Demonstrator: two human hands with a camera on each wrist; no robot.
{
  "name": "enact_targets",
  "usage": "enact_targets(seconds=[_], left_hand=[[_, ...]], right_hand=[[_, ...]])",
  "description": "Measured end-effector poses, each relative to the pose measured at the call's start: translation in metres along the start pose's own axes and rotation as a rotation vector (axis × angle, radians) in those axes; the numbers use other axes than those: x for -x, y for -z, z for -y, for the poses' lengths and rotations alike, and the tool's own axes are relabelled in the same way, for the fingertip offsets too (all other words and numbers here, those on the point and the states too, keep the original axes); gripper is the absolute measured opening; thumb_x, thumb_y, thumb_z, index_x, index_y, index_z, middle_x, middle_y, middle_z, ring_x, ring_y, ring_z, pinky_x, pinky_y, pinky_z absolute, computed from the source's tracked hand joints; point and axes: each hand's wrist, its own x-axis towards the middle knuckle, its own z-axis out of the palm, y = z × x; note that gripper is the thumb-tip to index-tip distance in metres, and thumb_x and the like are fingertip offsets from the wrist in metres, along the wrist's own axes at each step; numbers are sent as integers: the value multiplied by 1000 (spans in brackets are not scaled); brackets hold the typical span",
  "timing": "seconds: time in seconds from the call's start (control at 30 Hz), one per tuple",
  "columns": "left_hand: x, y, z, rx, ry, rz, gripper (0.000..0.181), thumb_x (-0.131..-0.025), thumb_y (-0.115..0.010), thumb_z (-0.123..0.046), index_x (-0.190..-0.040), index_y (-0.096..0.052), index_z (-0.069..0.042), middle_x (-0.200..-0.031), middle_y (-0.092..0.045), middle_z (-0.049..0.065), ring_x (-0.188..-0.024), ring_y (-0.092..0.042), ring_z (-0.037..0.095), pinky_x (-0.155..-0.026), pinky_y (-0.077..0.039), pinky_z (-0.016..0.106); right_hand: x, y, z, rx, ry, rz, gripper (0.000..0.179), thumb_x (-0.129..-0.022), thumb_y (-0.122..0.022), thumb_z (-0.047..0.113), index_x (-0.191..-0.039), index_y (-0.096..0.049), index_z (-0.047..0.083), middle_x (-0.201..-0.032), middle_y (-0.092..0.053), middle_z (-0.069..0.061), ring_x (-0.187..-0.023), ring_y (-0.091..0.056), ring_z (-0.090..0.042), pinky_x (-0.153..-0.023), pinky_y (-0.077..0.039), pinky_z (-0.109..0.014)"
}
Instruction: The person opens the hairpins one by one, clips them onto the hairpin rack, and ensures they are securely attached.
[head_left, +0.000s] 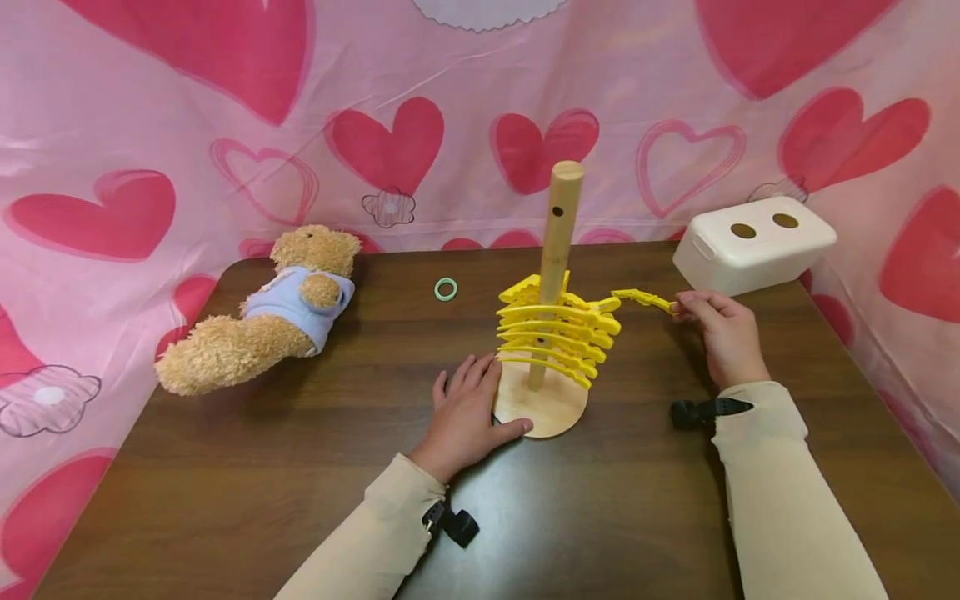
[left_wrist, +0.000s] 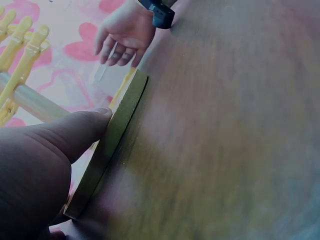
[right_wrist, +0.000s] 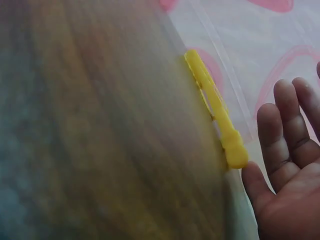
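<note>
A round wooden base (head_left: 551,417) carries an upright wooden post (head_left: 558,233) with dark holes. Around the post's lower part sit several slim, curved yellow plastic pieces (head_left: 555,337), stacked crosswise. My left hand (head_left: 465,412) rests at the base's left edge, fingers spread; its thumb (left_wrist: 82,130) lies straight on the rim in the left wrist view. One loose yellow piece (right_wrist: 215,110), long with a rounded end, lies right of the stack. My right hand (head_left: 723,333) is at its right end, fingers fairly straight in the right wrist view; how firmly they touch is unclear.
Left of the stand lies a teddy bear (head_left: 292,300) in a light blue top. A small green ring (head_left: 446,289) is behind the left hand. At the back right stands a white box (head_left: 757,242) with two round holes. A pink heart-patterned cloth (head_left: 450,67) hangs behind the table.
</note>
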Motion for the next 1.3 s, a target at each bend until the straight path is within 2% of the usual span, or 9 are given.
enact_targets(seconds=[0.1, 0.2, 0.33, 0.5, 0.63, 0.77, 1.0, 1.17, 1.3], left_hand=[[-1, 1, -1, -1, -4, -2, 99, -82, -68, -69, -158, -34, -15, -162, -31, 6, -150, -20, 33, -115, -7, 66], [-1, 1, -2, 0, -11, -9, 98, -83, -69, -68, -157, -35, -14, -161, -32, 7, -150, -20, 34, -114, -8, 67], [-1, 2, -2, 3, -8, -5, 98, -83, -69, -68, -157, -35, -14, -162, -32, 7, -150, -20, 34, -114, -7, 66], [-1, 2, -3, -2, -2, 0, 99, -82, -68, -69, -158, -34, -15, -162, -31, 6, -150, -20, 33, -115, -6, 65], [-2, 2, -5, 0, -3, -1, 99, -82, -69, -69, -158, -34, -14, -162, -31, 6, -150, -20, 33, -115, -6, 66], [-3, 3, -6, 3, -9, -3, 99, -82, -69, -69, -158, -34, -14, -162, -31, 6, -150, -20, 33, -115, -6, 66], [-2, 3, -5, 5, -12, -3, 98, -83, -69, -68, -157, -35, -14, -162, -31, 6, -151, -19, 33, -115, -7, 66], [0, 2, -2, 6, -6, -3, 98, -83, -69, -68, -157, -35, -14, -162, -31, 6, -151, -19, 33, -115, -6, 65], [1, 2, -1, 8, -5, -1, 98, -83, -69, -67, -157, -35, -13, -162, -31, 7, -150, -20, 33, -115, -6, 66]], right_hand=[[-1, 5, 0, -24, -20, -13, 19, -98, -67, 18, -102, -75, 1, -89, -71, -1, -82, -64, -15, -77, -53, -18], [-2, 7, 0, 23, -65, -80, 16, -97, -69, 20, -97, -76, 6, -83, -69, 2, -77, -61, -14, -68, -52, -17], [-5, 10, 1, 285, -154, -143, 26, -94, -72, 29, -110, -72, 9, -83, -65, 10, -75, -55, -13, -62, -47, -20], [-7, 9, 3, 684, -258, -29, 69, -89, -72, 53, -136, -54, 6, -108, -60, -4, -87, -53, -23, -71, -47, -29], [-6, 7, 8, 839, -291, 62, 90, -82, -72, 63, -139, -49, -2, -130, -50, -23, -105, -47, -36, -81, -44, -42], [-6, 5, 12, 925, -302, 93, 93, -79, -75, 65, -135, -50, -6, -132, -49, -27, -111, -46, -40, -87, -41, -49], [-6, 1, 12, 896, -332, 52, 78, -90, -68, 55, -136, -50, -5, -130, -50, -26, -104, -48, -37, -81, -44, -42], [-4, -5, 6, 695, -267, -76, 58, -95, -61, 45, -134, -54, 3, -117, -57, -10, -86, -57, -24, -72, -47, -26], [-2, -7, 4, 548, -187, -190, 43, -92, -69, 44, -119, -62, 11, -97, -61, 5, -73, -61, -14, -68, -48, -20]])
